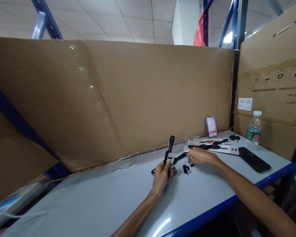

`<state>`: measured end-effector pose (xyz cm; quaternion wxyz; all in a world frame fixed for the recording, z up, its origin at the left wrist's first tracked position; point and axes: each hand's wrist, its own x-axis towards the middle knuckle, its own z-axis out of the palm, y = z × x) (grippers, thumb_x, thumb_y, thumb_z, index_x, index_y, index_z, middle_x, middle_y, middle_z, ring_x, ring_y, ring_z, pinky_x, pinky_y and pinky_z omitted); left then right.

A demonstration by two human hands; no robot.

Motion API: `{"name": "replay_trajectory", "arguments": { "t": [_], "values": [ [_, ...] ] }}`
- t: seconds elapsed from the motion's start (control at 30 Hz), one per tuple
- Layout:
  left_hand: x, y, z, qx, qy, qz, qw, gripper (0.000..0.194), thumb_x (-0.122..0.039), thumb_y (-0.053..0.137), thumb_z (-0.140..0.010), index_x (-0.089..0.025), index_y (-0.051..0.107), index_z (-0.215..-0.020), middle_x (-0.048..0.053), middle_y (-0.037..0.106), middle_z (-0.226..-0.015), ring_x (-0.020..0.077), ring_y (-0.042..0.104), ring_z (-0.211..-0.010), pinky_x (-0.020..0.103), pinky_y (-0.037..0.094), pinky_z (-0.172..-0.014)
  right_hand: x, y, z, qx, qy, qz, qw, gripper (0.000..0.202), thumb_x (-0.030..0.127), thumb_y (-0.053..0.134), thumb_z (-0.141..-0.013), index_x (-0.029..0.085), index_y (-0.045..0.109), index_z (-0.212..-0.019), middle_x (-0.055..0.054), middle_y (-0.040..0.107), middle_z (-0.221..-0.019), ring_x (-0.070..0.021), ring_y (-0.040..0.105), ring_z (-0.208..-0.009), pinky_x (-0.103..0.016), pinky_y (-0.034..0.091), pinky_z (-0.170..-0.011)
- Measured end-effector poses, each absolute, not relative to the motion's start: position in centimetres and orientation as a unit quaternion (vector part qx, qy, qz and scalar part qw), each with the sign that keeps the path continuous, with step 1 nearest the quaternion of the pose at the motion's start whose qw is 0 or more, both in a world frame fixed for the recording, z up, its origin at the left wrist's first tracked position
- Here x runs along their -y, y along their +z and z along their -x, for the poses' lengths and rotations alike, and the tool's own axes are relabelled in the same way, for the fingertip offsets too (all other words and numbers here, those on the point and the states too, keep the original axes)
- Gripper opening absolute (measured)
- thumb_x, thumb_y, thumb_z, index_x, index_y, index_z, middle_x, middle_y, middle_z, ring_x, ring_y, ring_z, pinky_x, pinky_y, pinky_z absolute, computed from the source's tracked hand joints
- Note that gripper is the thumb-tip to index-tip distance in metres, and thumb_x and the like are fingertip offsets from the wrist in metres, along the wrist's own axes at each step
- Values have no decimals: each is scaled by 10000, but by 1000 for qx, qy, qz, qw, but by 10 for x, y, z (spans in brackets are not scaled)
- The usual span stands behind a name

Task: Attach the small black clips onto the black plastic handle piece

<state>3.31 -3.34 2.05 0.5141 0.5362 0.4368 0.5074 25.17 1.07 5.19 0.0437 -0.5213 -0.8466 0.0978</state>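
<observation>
Both hands on a black strap assembly, with loose parts lying by them

The left hand (161, 176) is closed around the upright black strap piece (170, 146); the right hand (198, 155), at its 2 o'clock, pinches the other strap end (180, 158). A small black clip (186, 169) lies unattached at 3 o'clock on the table (101, 194). More straps (212, 144) wait at 1 o'clock, beyond them phone (254, 159) and bottle (253, 130). I judge the work partly done.

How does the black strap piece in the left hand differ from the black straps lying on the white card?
The held strap piece stands upright in the left hand; the straps on the card lie flat, untouched. The held one sits nearer the table's middle, the others nearer the water bottle. Both are black and slender.
</observation>
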Motion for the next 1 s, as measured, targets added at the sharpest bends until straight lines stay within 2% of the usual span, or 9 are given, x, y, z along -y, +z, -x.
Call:
{"name": "replay_trajectory", "arguments": {
  "t": [0.27,0.47,0.7,0.83,1.0],
  "values": [
    [37,23,-35,-436,485,-536,536,615,-784,644,-662,-205,491,-799,-73,477,-449,56,299,-331,184,137,-341,-15,49,-254,834,98,538,69,111,174,667,-853,135,763,-893,-104,756,-929,-200,674,-864,-225,365,-625],
    [38,23,-34,-440,473,-529,550,546,-723,643,-711,-203,500,-794,-69,489,-467,57,306,-339,183,123,-348,-18,56,-257,820,113,539,154,152,70,622,-806,119,732,-898,-51,736,-797,-151,648,-753,-203,375,-637],
    [36,22,-33,-432,471,-523,563,520,-689,669,-712,-199,517,-797,-71,483,-466,60,310,-343,179,133,-345,-20,54,-265,813,72,563,128,205,66,578,-805,149,738,-904,-72,745,-920,-190,660,-914,-221,375,-694],
    [35,20,-32,-434,477,-511,568,506,-671,682,-714,-199,521,-798,-68,487,-469,58,308,-340,178,145,-344,-16,55,-264,791,36,598,124,196,147,600,-851,165,737,-991,-108,738,-1040,-229,659,-997,-244,377,-708],
    [35,20,-33,-448,475,-505,564,525,-684,687,-697,-197,524,-800,-67,490,-465,61,308,-343,174,152,-342,-9,63,-252,797,36,585,145,170,225,632,-870,194,748,-991,-87,748,-1008,-225,668,-984,-249,386,-717]
  ]
}}
